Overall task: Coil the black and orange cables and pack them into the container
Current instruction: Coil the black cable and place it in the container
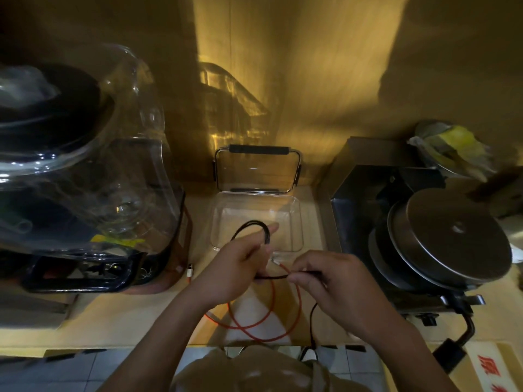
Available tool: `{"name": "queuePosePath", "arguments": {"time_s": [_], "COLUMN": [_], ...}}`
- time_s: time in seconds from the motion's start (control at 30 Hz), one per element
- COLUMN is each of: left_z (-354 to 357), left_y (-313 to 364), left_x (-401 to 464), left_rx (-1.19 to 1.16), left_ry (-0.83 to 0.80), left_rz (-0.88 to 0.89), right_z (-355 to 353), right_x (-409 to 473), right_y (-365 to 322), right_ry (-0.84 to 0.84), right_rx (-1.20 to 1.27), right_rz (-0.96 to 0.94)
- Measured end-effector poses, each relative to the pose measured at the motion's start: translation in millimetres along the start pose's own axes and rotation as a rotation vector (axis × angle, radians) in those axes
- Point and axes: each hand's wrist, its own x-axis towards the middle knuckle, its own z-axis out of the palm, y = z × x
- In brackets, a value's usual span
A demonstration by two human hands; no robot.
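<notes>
- Left hand sits centre frame, fingers curled shut around the black cable; a thin, glossy loop of it arcs up out of the fist over the near edge of the container.
- Right hand, just right of the left, pinches a straight run of the same black cable between thumb and fingertips; the cable is taut between the two hands.
- More black cable drops from under the right hand and goes off the near counter edge.
- Orange cable lies loose on the counter below the hands in wide round loops, smooth rubbery look; one end with a white plug rises between the hands. Can't tell if either hand grips it.
- Small white-and-orange connector lies on the counter left of the left hand.
- Container: clear plastic, rectangular with rounded corners, shallow, just beyond the hands; nothing visible inside.
- Its lid stands upright at the far side, clear panel, dark frame, black bar on top.
- Counter is matte tan, flat.
- Left: big clear domed plastic cover over a dark appliance.
- Right: round brushed-metal disc on a boxy steel machine.
</notes>
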Motion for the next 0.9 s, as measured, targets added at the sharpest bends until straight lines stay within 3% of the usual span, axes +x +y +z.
{"name": "queuePosePath", "arguments": {"time_s": [0.17, 0.27, 0.4, 0.5, 0.6, 0.67, 0.9], "left_z": [-1, -4, -9, -14, -19, -21, -21], "left_y": [7, 8, 4, -1, -7, -10, -12], "left_x": [-4, -5, -3, 0, 3, 5, 6], "left_rx": [0.105, -0.151, -0.401, -0.777, -1.247, -1.434, -1.672], "left_ry": [-0.242, -0.287, -0.218, -0.179, -0.281, -0.322, -0.256], "left_rz": [0.013, -0.051, -0.152, -0.221, -0.219, -0.182, -0.034], "right_z": [-8, -12, -21, -26, -23, -19, -8], "right_x": [1, 3, 2, 1, -1, -1, -8], "right_y": [8, 13, 21, 25, 29, 32, 31], "right_ry": [0.193, 0.287, 0.389, 0.429, 0.417, 0.381, 0.064], "right_rx": [0.024, -0.007, 0.019, 0.01, -0.045, -0.074, -0.117], "right_rz": [0.046, 0.097, 0.126, 0.17, 0.188, 0.204, 0.192]}}
